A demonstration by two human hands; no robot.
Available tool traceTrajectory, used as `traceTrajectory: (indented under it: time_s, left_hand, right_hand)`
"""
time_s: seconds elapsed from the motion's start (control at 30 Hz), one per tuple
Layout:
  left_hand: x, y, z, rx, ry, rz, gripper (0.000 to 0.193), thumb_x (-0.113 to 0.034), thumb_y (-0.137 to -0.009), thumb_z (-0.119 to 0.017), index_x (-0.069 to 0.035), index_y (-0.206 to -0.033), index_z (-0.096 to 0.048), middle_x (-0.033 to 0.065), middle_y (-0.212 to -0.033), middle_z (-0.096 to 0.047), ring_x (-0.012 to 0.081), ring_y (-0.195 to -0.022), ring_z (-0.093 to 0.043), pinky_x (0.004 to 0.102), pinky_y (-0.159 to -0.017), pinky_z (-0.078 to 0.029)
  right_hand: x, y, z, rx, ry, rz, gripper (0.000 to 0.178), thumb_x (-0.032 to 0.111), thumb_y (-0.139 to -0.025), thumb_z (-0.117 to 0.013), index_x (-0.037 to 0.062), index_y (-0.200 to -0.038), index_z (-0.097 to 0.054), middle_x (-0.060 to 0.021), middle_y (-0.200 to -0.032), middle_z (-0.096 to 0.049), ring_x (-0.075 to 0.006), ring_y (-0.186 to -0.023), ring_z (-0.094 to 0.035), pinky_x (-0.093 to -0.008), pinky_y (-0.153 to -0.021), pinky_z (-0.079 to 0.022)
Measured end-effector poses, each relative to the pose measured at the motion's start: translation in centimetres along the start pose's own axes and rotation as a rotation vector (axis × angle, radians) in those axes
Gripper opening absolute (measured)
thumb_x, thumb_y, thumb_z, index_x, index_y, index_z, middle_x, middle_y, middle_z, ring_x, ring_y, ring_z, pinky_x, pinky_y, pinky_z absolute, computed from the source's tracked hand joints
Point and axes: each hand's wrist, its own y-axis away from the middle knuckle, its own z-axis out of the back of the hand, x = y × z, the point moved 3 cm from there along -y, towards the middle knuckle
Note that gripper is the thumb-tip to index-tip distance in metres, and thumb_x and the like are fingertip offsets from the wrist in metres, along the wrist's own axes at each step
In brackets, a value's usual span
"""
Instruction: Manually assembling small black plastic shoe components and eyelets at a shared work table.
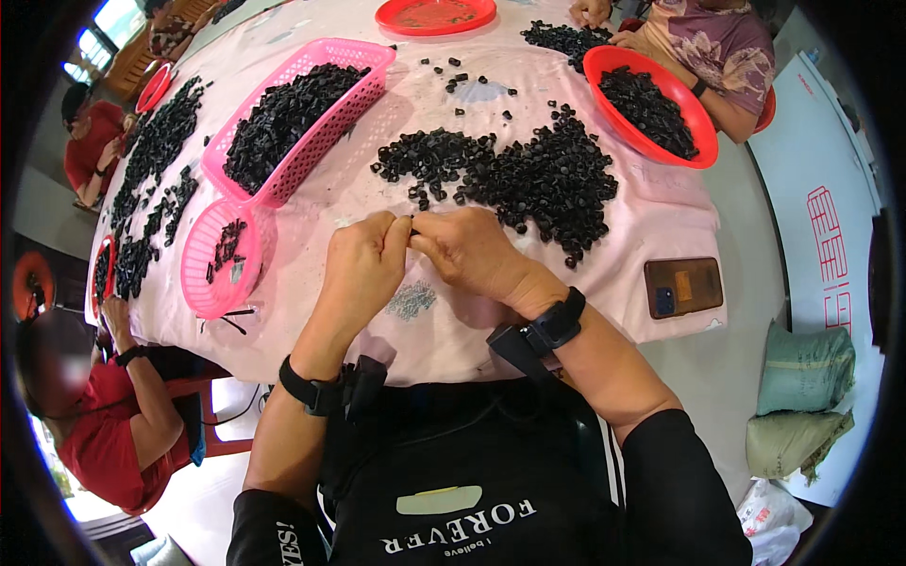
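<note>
My left hand [363,264] and my right hand [472,250] meet over the near part of the table, fingers pinched together. Between their fingertips is a small black piece [413,232], mostly hidden. Just beyond my right hand spreads a heap of small black plastic parts [557,174]. Below the hands, a grey-green speckled patch [411,300] shows on the pink cloth; I cannot tell whether it is tiny loose bits or a print. Left of my left hand stands a round pink basket [192,269] with a few black pieces in it.
A long pink basket [330,141] full of black parts stands farther back. Red plates [703,156] [436,28] lie at the far side. A phone [681,287] rests at the right edge. Other people sit around the table; sacks [807,368] lie on the floor at right.
</note>
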Motion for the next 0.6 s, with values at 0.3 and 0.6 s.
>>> traceTrajectory:
  time_s: [0.3, 0.6]
  left_hand:
    - [-1.0, 0.5, 0.8, 0.03, 0.02, -0.065, 0.027, -0.017, -0.099, -0.058, 0.003, -0.08, -0.061, 0.021, -0.063, -0.056, 0.0374, -0.055, -0.056, 0.0419, -0.054, -0.044]
    - [-1.5, 0.8, 0.8, -0.001, 0.133, -0.102, 0.026, -0.014, -0.1, -0.058, 0.003, -0.081, -0.058, 0.0201, -0.067, -0.055, 0.0324, -0.058, -0.056, 0.0397, -0.057, -0.044]
  right_hand:
    - [-1.2, 0.2, -0.4, 0.203, -0.662, -0.261, 0.029, 0.025, -0.1, -0.057, 0.0042, -0.081, -0.061, -0.0049, -0.059, -0.056, -0.0145, -0.051, -0.055, -0.0316, -0.05, -0.044]
    - [-0.4, 0.1, 1.0, 0.393, -1.101, -0.457, 0.034, 0.027, -0.105, -0.053, 0.0069, -0.077, -0.06, 0.004, -0.055, -0.046, -0.005, -0.045, -0.037, -0.0235, -0.043, -0.031]
